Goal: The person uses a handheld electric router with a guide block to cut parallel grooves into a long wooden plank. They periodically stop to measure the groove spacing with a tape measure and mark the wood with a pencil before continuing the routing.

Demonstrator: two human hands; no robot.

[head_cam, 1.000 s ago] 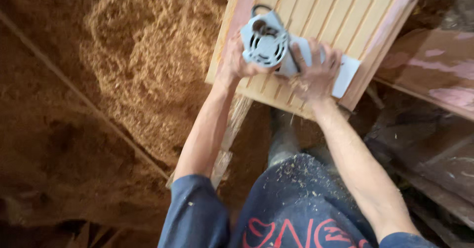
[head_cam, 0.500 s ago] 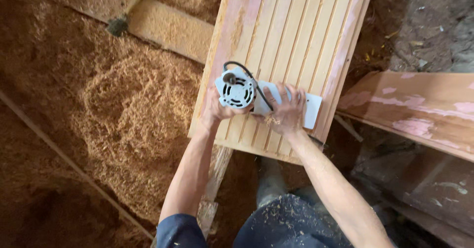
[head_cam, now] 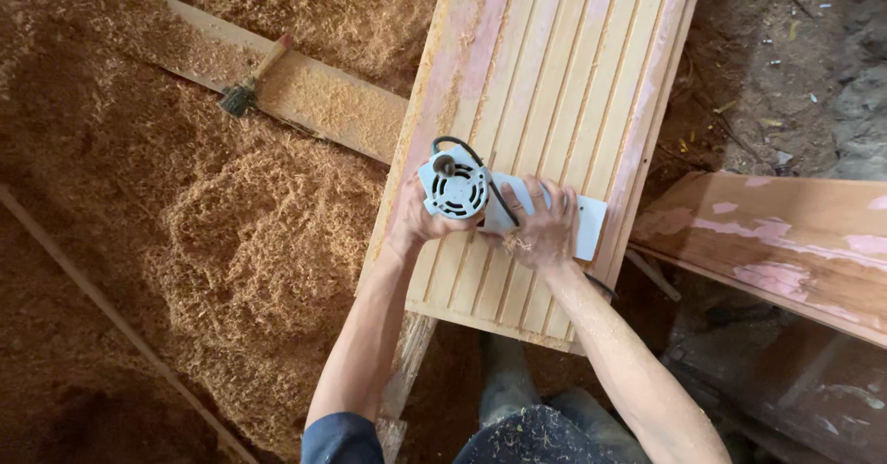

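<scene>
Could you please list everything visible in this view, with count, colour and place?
Grooved wooden panel: one, pale wood with pinkish patches, centre, running to the top edge.
Power tool: one, white-grey, with a black cord, on the panel near its lower end.
Flat base plate: one, white, under the tool, reaching toward the panel's right edge.
Wood shavings: large heap, tan, covering the floor at left.
Brush: one, wooden handle with dark bristles, on a plank at upper left.
Plank: one, tan, dusted with shavings, upper left.
Board: one, reddish-brown with pink patches, right.
Left hand: gripping the tool's left side.
Right hand: pressing on the tool's base.
</scene>
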